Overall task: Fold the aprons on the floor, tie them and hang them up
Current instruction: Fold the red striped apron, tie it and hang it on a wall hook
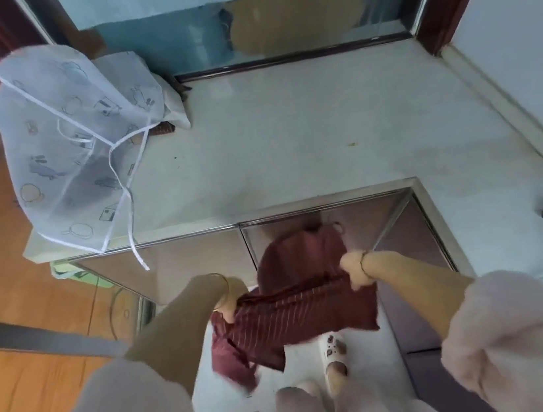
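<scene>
1. The red apron (pixel 307 318) hangs at 6 o'clock, off the floor. It is stretched between both hands, its long axis running from 8 to 2 o'clock, with a loose end drooping beside a slipper (pixel 332 353).
2. The right hand (pixel 354 271) is fisted on the top edge at the 2 o'clock end.
3. The left hand (pixel 230 299) grips the 8 o'clock end, its fingers partly hidden by cloth.
4. The hands are apart and equally near the apron, so a fold likely means bringing them together.
5. A white apron (pixel 76 152) lies on the counter (pixel 291 154) at 10 o'clock, well apart and nearer the left hand.

The apron (pixel 298 313) is matt striped cloth; the cover (pixel 62 147) looks thin, perhaps non-woven; the cabinet front (pixel 174 263) is glossy metal.
</scene>
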Tool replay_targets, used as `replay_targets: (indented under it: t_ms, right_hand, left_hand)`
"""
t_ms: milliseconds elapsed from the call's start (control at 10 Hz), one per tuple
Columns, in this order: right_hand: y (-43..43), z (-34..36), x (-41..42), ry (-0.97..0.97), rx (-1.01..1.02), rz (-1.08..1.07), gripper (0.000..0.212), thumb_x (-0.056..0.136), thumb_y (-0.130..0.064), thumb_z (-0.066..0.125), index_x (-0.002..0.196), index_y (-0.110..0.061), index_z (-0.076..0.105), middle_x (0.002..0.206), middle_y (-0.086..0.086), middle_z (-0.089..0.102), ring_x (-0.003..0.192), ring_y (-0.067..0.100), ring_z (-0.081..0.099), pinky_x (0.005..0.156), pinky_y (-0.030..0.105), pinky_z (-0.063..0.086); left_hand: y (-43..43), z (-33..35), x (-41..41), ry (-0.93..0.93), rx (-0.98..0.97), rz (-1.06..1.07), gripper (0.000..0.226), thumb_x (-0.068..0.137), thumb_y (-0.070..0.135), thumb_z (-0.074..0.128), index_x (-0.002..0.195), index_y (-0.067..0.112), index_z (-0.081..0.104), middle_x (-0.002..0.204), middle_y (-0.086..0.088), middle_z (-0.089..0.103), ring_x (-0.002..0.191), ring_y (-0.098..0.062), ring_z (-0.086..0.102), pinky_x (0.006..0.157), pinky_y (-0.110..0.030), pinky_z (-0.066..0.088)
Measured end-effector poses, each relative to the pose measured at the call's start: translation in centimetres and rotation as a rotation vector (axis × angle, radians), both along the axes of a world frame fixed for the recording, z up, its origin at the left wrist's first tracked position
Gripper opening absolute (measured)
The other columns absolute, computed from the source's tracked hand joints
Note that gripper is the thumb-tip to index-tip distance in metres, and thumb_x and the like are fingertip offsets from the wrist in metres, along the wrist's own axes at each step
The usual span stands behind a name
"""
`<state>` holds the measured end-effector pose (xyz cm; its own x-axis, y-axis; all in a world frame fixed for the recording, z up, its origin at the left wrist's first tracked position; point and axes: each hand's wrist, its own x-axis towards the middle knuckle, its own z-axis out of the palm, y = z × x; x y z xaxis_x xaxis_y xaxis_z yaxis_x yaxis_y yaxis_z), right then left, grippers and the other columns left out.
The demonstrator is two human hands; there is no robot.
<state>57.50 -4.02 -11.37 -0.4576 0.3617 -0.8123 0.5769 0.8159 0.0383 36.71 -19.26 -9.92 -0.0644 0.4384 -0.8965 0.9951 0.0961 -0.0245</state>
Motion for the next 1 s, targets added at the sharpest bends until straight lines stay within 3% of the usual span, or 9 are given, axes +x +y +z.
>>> replay_targets:
  t_ms: [200, 300, 400, 500, 600, 700, 800, 900, 1000]
  right_hand:
    - [5.6, 5.1, -3.3, 1.111, 0.377, -0.688, 0.029, 0.088, -0.003, 0.048, 0.101, -0.017, 0.071, 0.107, 0.006, 0.068, 0.103, 0.026, 0.060, 0.089, 0.030, 0.045]
    - [4.5, 7.0, -3.8, 1.425, 0.519, -0.644, 0.030, 0.087, 0.002, 0.049, 0.103, -0.011, 0.070, 0.108, 0.007, 0.068, 0.104, 0.025, 0.058, 0.090, 0.023, 0.036]
    - [3.6, 4.5, -2.4, 0.294, 0.125, -0.177, 0.033, 0.090, -0.012, 0.057, 0.122, -0.003, 0.058, 0.122, 0.014, 0.062, 0.113, 0.030, 0.057, 0.096, 0.033, 0.045]
    - [4.7, 4.9, -2.6, -0.168, 0.014, -0.131, 0.044, 0.092, -0.019, 0.059, 0.130, -0.002, 0.049, 0.133, 0.012, 0.053, 0.114, 0.028, 0.055, 0.098, 0.036, 0.045]
    - [7.4, 7.7, -4.7, -0.101, 0.119, -0.270, 0.046, 0.095, -0.020, 0.054, 0.137, -0.006, 0.043, 0.135, 0.013, 0.050, 0.104, 0.021, 0.054, 0.094, 0.028, 0.045]
    - [10.8, 9.3, -6.8, 0.063, 0.180, -0.324, 0.033, 0.097, -0.019, 0.048, 0.124, -0.003, 0.056, 0.105, 0.009, 0.062, 0.089, 0.022, 0.060, 0.083, 0.028, 0.050]
    - [13.7, 10.7, -10.1, 0.311, 0.123, -0.483, 0.022, 0.096, -0.018, 0.044, 0.104, -0.006, 0.061, 0.071, 0.004, 0.053, 0.062, 0.019, 0.055, 0.061, 0.023, 0.053]
    - [15.2, 17.5, -15.8, 0.829, -0.141, -0.687, 0.010, 0.096, -0.009, 0.045, 0.092, -0.014, 0.052, 0.075, 0.000, 0.049, 0.071, 0.019, 0.056, 0.049, 0.021, 0.047]
    - [17.6, 26.8, -22.5, 1.441, -0.160, -0.566, 0.021, 0.099, -0.011, 0.039, 0.102, -0.011, 0.060, 0.099, 0.003, 0.061, 0.101, 0.017, 0.056, 0.082, 0.025, 0.047]
  left_hand:
    - [3.1, 4.3, -4.3, 0.115, 1.040, 0.472, 0.024, 0.088, 0.007, 0.049, 0.112, 0.003, 0.045, 0.088, -0.017, 0.058, 0.080, -0.034, 0.057, 0.067, -0.036, 0.038]
    - [3.6, 4.4, -4.5, 0.144, 1.336, 0.382, 0.032, 0.087, 0.009, 0.039, 0.117, 0.002, 0.051, 0.089, -0.019, 0.062, 0.077, -0.037, 0.060, 0.069, -0.040, 0.048]
    - [3.0, 3.0, -2.8, -0.001, 0.409, 0.297, 0.039, 0.094, 0.009, 0.041, 0.133, 0.008, 0.047, 0.118, -0.015, 0.061, 0.101, -0.030, 0.062, 0.074, -0.011, 0.049]
    - [3.8, 3.0, -1.3, -0.012, -0.015, 0.070, 0.037, 0.090, 0.012, 0.057, 0.126, 0.003, 0.054, 0.121, -0.015, 0.060, 0.107, -0.028, 0.059, 0.085, -0.024, 0.044]
    - [5.9, 4.0, -3.3, -0.035, 0.167, 0.256, 0.034, 0.087, 0.010, 0.058, 0.121, 0.007, 0.058, 0.118, -0.011, 0.062, 0.107, -0.026, 0.059, 0.090, -0.031, 0.045]
    - [8.0, 5.4, -6.1, -0.120, 0.333, 0.616, 0.028, 0.085, 0.005, 0.055, 0.112, 0.003, 0.063, 0.108, -0.013, 0.065, 0.097, -0.027, 0.062, 0.090, -0.033, 0.050]
    - [10.8, 7.7, -8.1, -0.230, 0.585, 1.128, 0.026, 0.087, -0.005, 0.048, 0.110, -0.007, 0.060, 0.089, -0.018, 0.061, 0.084, -0.032, 0.059, 0.085, -0.040, 0.051]
    - [14.5, 13.3, -11.6, -0.187, 1.169, 1.620, 0.030, 0.093, -0.003, 0.036, 0.117, -0.008, 0.054, 0.094, -0.017, 0.059, 0.088, -0.030, 0.057, 0.083, -0.035, 0.045]
    - [18.2, 23.6, -14.0, -0.039, 2.117, 1.578, 0.025, 0.082, -0.008, 0.035, 0.088, 0.012, 0.049, 0.087, -0.004, 0.052, 0.090, -0.022, 0.048, 0.087, -0.021, 0.038]
